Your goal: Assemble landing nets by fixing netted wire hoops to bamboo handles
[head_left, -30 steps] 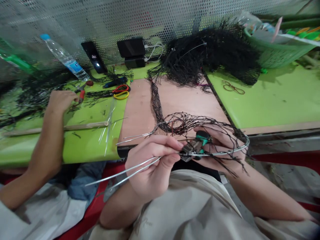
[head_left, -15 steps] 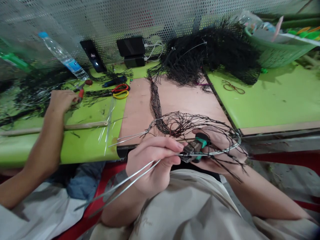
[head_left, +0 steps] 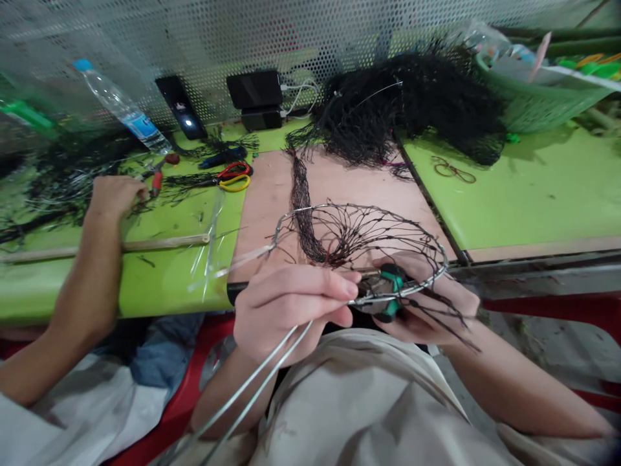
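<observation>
My left hand (head_left: 291, 310) pinches a silvery wire hoop (head_left: 439, 249) near its front edge. Two long wire ends trail from that hand down to the lower left, and two more wire ends stick out left from the hoop's far side. Black knotted netting (head_left: 359, 226) is strung on the hoop and gathers into a bundle (head_left: 301, 194) on the pink board. My right hand (head_left: 427, 304) is closed around pliers with green-and-black handles (head_left: 392, 281); their jaws are partly hidden beside my left fingertips. Loose black cords hang over my right hand.
On my left, a co-worker's hand (head_left: 114, 194) is beside red-handled pliers (head_left: 156, 182). Scissors (head_left: 235, 178), a stick (head_left: 165, 243), a water bottle (head_left: 121, 110) and a phone (head_left: 180, 107) lie nearby. Behind the board are a black netting pile (head_left: 412, 103) and a green basket (head_left: 543, 97).
The hoop has tilted, showing more of its round opening, and shifted slightly left. My left hand has moved a little left. The co-worker's hand has drawn back from the red-handled pliers.
</observation>
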`<move>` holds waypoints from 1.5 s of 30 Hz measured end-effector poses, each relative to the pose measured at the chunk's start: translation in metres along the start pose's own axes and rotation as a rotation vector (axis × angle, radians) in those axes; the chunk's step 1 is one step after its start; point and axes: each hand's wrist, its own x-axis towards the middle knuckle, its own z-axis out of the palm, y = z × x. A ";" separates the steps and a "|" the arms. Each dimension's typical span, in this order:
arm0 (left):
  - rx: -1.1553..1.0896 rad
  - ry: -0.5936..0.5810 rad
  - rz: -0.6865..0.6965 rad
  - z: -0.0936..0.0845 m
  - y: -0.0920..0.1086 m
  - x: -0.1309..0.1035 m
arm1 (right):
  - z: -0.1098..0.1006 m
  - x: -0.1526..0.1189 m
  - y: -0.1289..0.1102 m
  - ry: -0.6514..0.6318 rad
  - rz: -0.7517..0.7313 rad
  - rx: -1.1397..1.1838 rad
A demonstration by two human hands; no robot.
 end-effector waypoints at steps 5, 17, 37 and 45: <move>0.125 0.071 0.049 0.004 -0.001 0.003 | -0.013 0.005 -0.007 0.013 0.011 -0.069; 0.260 -0.029 -0.010 0.030 0.014 -0.017 | -0.126 0.020 -0.031 -0.352 0.138 -0.357; 0.537 -0.069 0.121 0.045 0.012 -0.015 | -0.127 0.039 -0.053 -0.465 0.008 -0.566; 0.476 -0.015 0.094 0.048 0.009 -0.018 | -0.124 0.037 -0.056 -0.425 0.003 -0.536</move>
